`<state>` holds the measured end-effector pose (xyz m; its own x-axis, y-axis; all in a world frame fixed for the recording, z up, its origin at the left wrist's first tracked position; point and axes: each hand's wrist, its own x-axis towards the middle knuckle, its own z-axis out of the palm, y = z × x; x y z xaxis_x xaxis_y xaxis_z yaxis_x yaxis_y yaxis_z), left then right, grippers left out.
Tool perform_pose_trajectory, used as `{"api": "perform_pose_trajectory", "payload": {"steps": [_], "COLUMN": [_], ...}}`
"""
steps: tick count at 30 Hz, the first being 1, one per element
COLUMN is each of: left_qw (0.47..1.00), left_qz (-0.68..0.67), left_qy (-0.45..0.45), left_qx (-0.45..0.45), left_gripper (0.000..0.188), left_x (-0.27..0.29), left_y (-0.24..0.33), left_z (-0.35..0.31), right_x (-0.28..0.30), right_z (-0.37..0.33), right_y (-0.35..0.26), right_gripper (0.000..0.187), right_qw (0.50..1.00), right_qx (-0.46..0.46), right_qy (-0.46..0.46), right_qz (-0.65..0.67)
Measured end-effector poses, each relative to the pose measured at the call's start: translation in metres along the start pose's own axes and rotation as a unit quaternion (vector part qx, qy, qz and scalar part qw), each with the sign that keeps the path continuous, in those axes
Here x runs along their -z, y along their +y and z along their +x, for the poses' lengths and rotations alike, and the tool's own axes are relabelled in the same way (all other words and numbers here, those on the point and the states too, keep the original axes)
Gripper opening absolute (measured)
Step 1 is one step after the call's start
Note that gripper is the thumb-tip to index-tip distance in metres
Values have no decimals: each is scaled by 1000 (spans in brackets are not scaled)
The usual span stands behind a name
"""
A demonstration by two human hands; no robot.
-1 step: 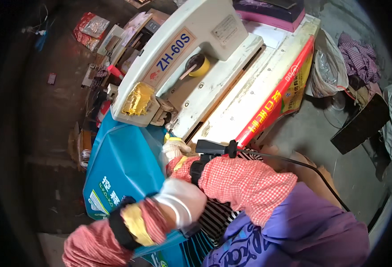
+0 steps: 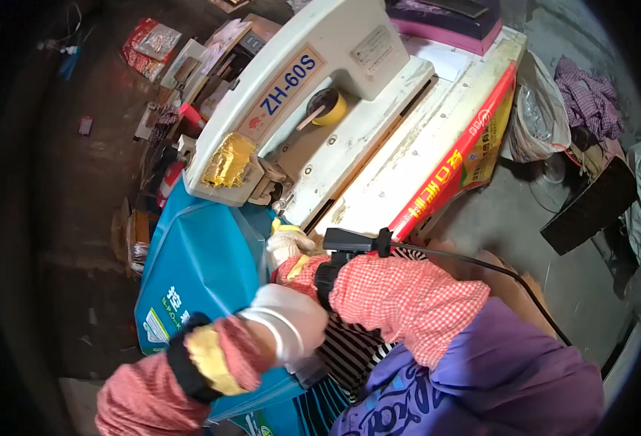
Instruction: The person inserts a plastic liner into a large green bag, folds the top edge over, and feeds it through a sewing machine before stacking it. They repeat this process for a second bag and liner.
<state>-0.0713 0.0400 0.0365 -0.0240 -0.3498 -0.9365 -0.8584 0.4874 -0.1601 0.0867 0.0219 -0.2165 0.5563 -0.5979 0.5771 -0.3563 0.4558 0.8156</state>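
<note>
A large blue plastic bag with printing on it lies under the head of a sewing machine. Its upper edge runs in by the needle area. Close to that spot my right hand, in a white glove with yellow on the fingers, is closed on the bag's edge. My left hand, in a white glove, is bent over the lower part of the bag, near my right wrist. Its fingers are turned away and hidden, so their grip does not show.
A yellow roll stands in the machine's arm opening. The white table has a red and yellow printed sheet along its edge. A black cable trails from my right wrist. Cluttered boxes lie behind; a white sack stands right.
My left hand and forearm have shifted slightly left. My right hand stays at the bag's edge near the needle area.
</note>
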Motion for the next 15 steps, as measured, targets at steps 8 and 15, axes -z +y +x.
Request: {"api": "perform_pose_trajectory", "payload": {"steps": [8, 15], "left_qw": [996, 996], "left_qz": [-61, -52], "left_qy": [-69, 54], "left_qx": [4, 52], "left_gripper": [14, 38], "left_x": [-20, 8], "left_y": [44, -7], "left_z": [-24, 10], "right_x": [4, -2], "right_z": [-6, 43], "right_y": [-13, -35], "right_gripper": [24, 27], "right_qw": [990, 745], "right_qx": [-106, -452], "right_qy": [-39, -373], "right_qz": [-88, -318]}}
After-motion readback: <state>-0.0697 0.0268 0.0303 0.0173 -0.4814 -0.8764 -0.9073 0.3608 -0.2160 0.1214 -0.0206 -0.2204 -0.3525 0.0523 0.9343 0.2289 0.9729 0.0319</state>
